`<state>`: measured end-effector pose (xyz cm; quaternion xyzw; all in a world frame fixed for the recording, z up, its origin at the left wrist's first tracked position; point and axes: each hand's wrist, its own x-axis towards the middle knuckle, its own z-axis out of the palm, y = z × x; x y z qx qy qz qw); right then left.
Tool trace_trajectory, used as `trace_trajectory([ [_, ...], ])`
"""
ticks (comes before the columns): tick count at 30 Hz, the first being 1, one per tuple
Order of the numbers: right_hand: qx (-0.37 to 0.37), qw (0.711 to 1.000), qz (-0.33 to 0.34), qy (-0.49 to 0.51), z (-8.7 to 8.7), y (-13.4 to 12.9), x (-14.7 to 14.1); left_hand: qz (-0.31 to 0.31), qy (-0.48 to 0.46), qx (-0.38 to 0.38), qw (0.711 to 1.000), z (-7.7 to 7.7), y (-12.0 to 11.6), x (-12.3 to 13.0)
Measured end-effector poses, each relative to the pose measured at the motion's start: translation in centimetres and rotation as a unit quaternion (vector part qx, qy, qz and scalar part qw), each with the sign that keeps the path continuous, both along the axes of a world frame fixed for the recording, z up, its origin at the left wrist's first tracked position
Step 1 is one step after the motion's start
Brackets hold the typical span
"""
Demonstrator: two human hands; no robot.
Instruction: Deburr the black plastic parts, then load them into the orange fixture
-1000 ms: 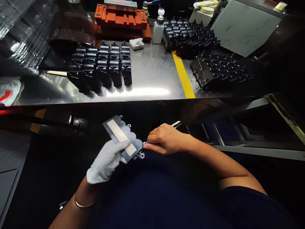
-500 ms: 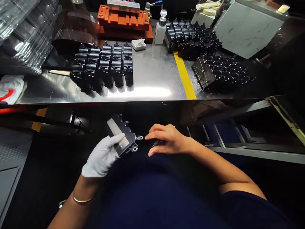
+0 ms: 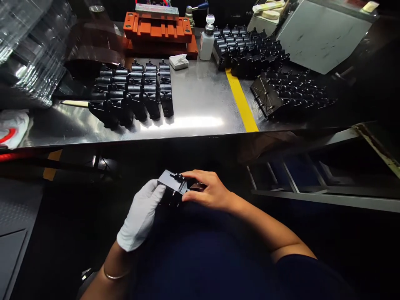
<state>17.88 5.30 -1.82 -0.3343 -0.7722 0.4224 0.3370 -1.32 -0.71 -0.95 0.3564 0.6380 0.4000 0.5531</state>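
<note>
A dark metal bracket-like part [image 3: 171, 185] is held in front of my body, its pale strip out of sight. My left hand [image 3: 140, 216], in a white fabric glove, grips it from the left. My right hand [image 3: 206, 191] is bare and presses its fingers over the part's right end. A small dark piece shows under those fingers, and I cannot tell if it belongs to the part. The white-tipped stick seen earlier near my right hand is hidden.
Across a steel table [image 3: 200, 104] with a yellow stripe [image 3: 240, 100] stand rows of black parts [image 3: 133, 93] and further batches [image 3: 289, 93]. An orange fixture [image 3: 159, 35], a dispensing bottle [image 3: 206, 43] and a folded tissue [image 3: 179, 61] sit behind them.
The part has turned over, so its pale strip no longer shows. It now sits nearer my body, and my right hand has closed onto it from the right.
</note>
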Motion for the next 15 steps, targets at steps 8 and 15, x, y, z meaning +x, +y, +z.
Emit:
trace_trajectory([
  [8, -0.033, 0.997, 0.035, -0.066, 0.4, -0.3, 1.6, -0.053, 0.031, 0.003, 0.998, 0.4, 0.4, -0.1],
  [15, -0.038, 0.995, 0.066, -0.067, 0.9, -0.9, 2.0, -0.088, 0.027, -0.003, 0.996, 0.7, 0.3, 0.0],
])
